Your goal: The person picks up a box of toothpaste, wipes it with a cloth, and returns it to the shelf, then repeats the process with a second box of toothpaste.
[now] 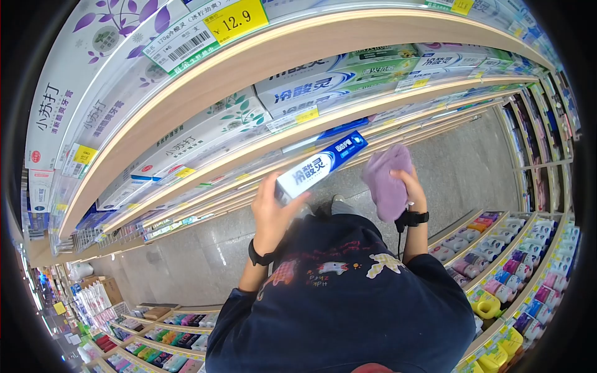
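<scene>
My left hand grips a white and blue toothpaste box by its near end, holding it out from the shelves at chest height. My right hand holds a bunched purple cloth just to the right of the box's far end; the two look slightly apart. Both wrists wear black bands. My dark blue shirt fills the lower middle.
Wooden-edged shelves of boxed toothpaste curve overhead, with a yellow price tag reading 12.9. Lower shelves on the right hold rows of coloured bottles. Grey floor runs along the aisle below.
</scene>
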A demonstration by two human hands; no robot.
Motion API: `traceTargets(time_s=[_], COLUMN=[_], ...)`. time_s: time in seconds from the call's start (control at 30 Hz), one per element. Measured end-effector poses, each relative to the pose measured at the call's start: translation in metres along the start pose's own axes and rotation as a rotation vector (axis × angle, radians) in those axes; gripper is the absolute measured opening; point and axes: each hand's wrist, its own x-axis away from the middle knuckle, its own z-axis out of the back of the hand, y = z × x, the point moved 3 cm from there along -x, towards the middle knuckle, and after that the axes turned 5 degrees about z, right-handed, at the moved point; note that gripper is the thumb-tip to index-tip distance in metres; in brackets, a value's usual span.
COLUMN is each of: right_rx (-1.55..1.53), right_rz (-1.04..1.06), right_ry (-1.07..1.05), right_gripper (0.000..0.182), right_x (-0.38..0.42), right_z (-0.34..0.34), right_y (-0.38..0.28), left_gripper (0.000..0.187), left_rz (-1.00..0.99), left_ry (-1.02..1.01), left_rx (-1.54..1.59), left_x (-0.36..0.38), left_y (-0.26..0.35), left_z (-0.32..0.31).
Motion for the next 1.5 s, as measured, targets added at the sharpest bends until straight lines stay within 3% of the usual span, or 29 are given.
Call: traceTargets(time_s=[0.07,0.17,0.27,0.37,0.47,0.57,0.63,0.77,0.83,0.93,1.5], right_rx=[0.086,0.235,0.197,0.166,0.135,0.118,0.080,0.039,0.061,0.067,0.117], right_rz=[0.092,0.164,0.151,0.123,0.145,0.194,0.188,0.204,0.194,0.207,0.295], right_ry=[-0.352,-0.437,-0.389,-0.342,-0.338,-0.279,-0.250,-0.185,-0.177,-0.159,-0.088], right_gripper=[0.066,0.077,0.083,0.077,0.079,0.077,0.075,0.072,0.073,0.074,0.075], right_x=[0.010,0.018,0.022,0.023,0.022,0.022,0.021,0.018,0.017,0.017,0.015], right_z=[-0.011,-0.024,-0.032,-0.041,-0.046,-0.051,-0.048,-0.051,-0.047,-0.051,-0.062], right_y=[-0.013,-0.018,-0.017,-0.023,-0.032,-0.032,-0.028,-0.033,-0.030,-0.033,-0.034], left_gripper=[0.057,0.057,0.055,0.062,0.068,0.069,0.071,0.063,0.064,0.065,0.065], left_rz=[-0.005,-0.016,-0.035,0.050,0.102,0.077,0.019,0.005,-0.160,-0.144,-0.078], left_ry=[0.060,0.042,-0.075,-0.112,0.040,-0.062,-0.015,-0.029,0.101,0.224,0.143], left_rx=[0.089,0.075,0.062,0.088,0.311,0.322,0.399,0.220,-0.049,-0.181,-0.389], left_x=[-0.003,-0.003,-0.002,-0.002,-0.007,-0.012,-0.012,-0.011,-0.015,-0.018,-0.043], left_y=[-0.005,-0.004,-0.004,-0.009,-0.019,-0.025,-0.024,-0.018,-0.011,-0.016,-0.035], left_z=[0.000,0.000,-0.005,-0.009,-0.017,-0.020,-0.025,-0.027,-0.025,-0.026,-0.032])
